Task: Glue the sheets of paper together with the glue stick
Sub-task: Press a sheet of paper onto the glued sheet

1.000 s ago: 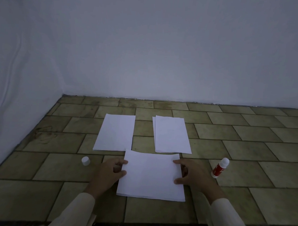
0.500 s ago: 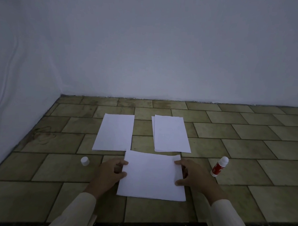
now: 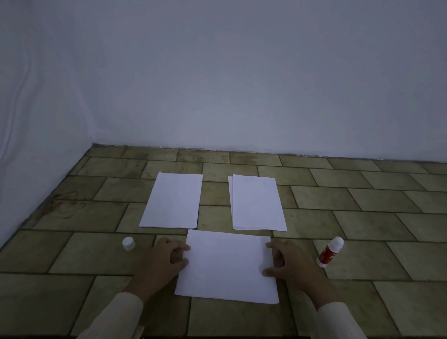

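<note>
- The near sheet (image 3: 228, 267), thin and limp, is being pinned to the floor (image 3: 365, 293) near its front edge by left hand (image 3: 166, 260) and right hand (image 3: 290, 265), fingers spread on its side edges.
- The light glue stick (image 3: 329, 252) is lying uncapped just right, best taken by its barrel.

Near sheet (image 3: 228, 267): plain white, no print or lines showing.
Left far sheet (image 3: 172, 201): plain white, faintly bluish in the dim light.
Right far sheets (image 3: 258, 203): plain white, a second white edge showing along the left side.
Glue stick (image 3: 329, 251): red body with small white markings too small to read, white top and white base.
Cap (image 3: 128, 243): white, unmarked.
Floor (image 3: 368, 227): olive-tan rectangular tiles laid in a staggered brick pattern, dark grout lines, darker brown stains at the left.
Wall (image 3: 246, 80): flat pale grey-blue, unpatterned.
Sleeves (image 3: 113, 323): cream, plain.
</note>
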